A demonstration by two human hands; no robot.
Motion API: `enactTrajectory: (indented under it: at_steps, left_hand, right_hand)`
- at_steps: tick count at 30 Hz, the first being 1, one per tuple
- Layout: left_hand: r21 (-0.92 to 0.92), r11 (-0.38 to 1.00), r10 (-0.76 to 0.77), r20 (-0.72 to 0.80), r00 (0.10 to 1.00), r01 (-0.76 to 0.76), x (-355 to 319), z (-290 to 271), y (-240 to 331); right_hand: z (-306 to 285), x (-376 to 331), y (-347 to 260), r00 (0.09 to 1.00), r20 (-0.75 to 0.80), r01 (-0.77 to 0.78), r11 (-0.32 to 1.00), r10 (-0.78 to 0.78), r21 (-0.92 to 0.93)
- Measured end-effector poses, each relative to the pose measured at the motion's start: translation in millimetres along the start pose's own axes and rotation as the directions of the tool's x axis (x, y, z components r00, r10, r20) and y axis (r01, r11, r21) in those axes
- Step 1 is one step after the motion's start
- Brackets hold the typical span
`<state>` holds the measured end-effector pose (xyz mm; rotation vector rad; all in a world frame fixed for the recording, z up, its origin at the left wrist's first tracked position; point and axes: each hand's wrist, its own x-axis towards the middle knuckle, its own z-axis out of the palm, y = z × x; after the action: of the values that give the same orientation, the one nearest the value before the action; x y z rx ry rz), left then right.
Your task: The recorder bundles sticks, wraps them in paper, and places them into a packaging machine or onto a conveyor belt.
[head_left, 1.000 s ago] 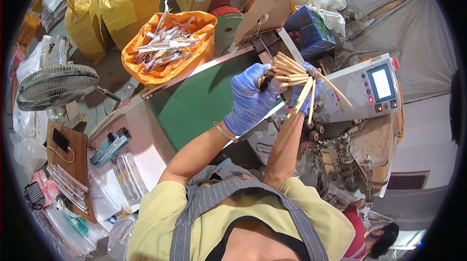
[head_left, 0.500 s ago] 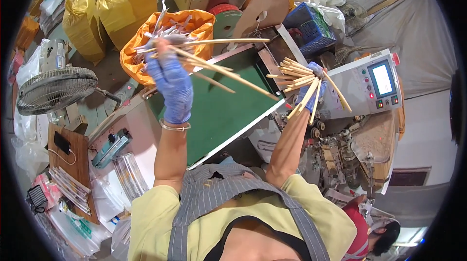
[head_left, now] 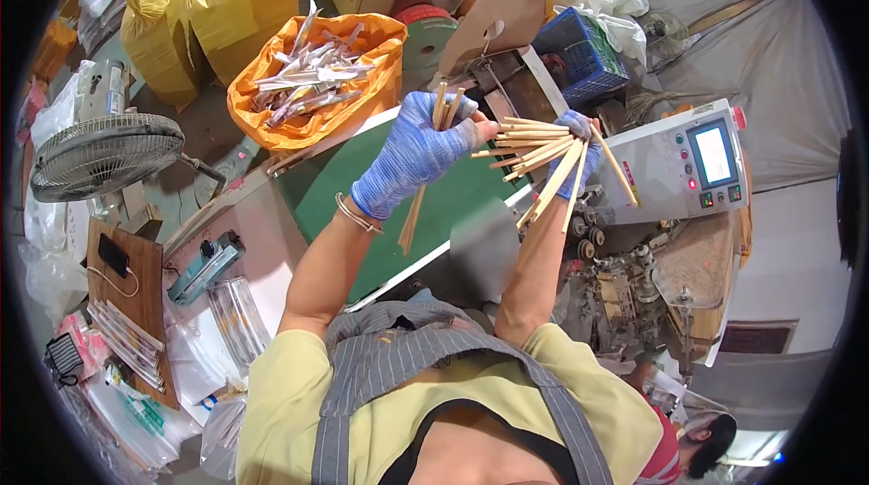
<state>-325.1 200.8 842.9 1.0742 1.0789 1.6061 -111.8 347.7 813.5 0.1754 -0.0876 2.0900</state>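
Observation:
My left hand, in a blue fingerless-tipped glove, is closed around a few pale wooden chopsticks; their lower ends blur below the palm. Its bare thumb and fingertips reach to the left ends of a fanned bunch of wooden chopsticks. That bunch is gripped by my right hand, also gloved in blue; its sticks splay left and downward, with one slanting off to the right. Both hands are raised over a green conveyor belt. Whether the left fingertips pinch a stick of the right bunch is hard to make out.
Beyond the belt stands an orange sack of paper-wrapped scraps. A control box with a screen is at the right, above machine parts. A fan stands left, and a blue crate far right. Another person is lower right.
My left hand has moved right and nearer, from over the orange sack to beside the right hand's bunch. Its chopsticks have turned from pointing right to nearly upright. The right hand stays about in place.

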Motion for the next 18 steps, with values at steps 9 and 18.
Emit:
enactTrajectory:
  at_steps: [9, 18]
  left_hand:
    - [0.438, 0.848, 0.463, -0.34, 0.819, -0.298, 9, -24, -2]
    - [0.024, 0.999, 0.047, -0.118, 0.992, -0.045, 0, -3, -4]
  right_hand:
    - [-11, -1, -24, 0.994, 0.032, 0.109, 0.981, -0.105, -0.159]
    - [-12, 4, -8, 0.997, -0.037, 0.057, 0.994, -0.061, -0.098]
